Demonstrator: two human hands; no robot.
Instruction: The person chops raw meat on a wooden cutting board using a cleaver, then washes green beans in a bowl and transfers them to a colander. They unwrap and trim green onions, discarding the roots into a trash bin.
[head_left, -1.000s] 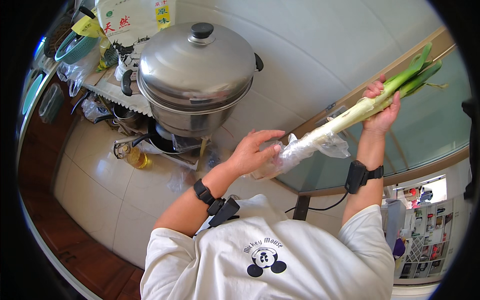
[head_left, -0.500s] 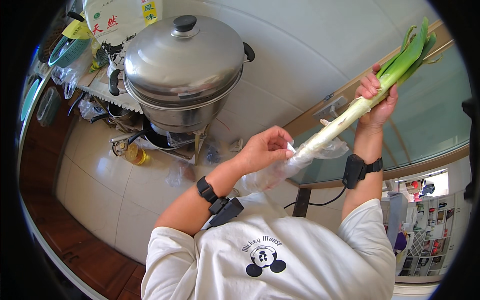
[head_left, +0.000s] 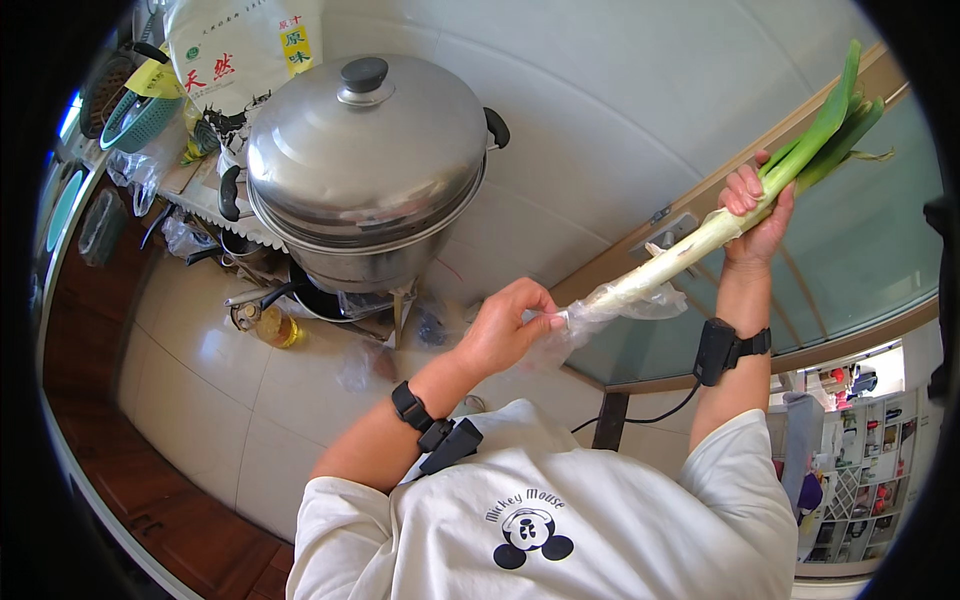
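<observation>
A long leek (head_left: 690, 248) slants from the upper right down toward the middle, its green leaves at the top and its pale shaft below. My right hand (head_left: 755, 212) is closed around the shaft just beneath the leaves. At the pale lower end my left hand (head_left: 515, 322) pinches with thumb and fingers, and a thin whitish bit shows at the fingertips. A crumpled clear plastic bag (head_left: 655, 303) clings around the lower shaft and hangs beneath it. Torn skin sticks up from the middle of the shaft.
A large lidded steel steamer pot (head_left: 365, 150) stands on a low table at the left. Beneath it are a black pan (head_left: 325, 300) and an oil bottle (head_left: 275, 328) on the tiled floor. A glass-paneled door (head_left: 850, 230) stands at the right, close to the leek.
My left hand has moved left and slightly down, staying at the leek's lower end. The leek's lower part and bag have shifted slightly left; my right hand keeps its hold.
</observation>
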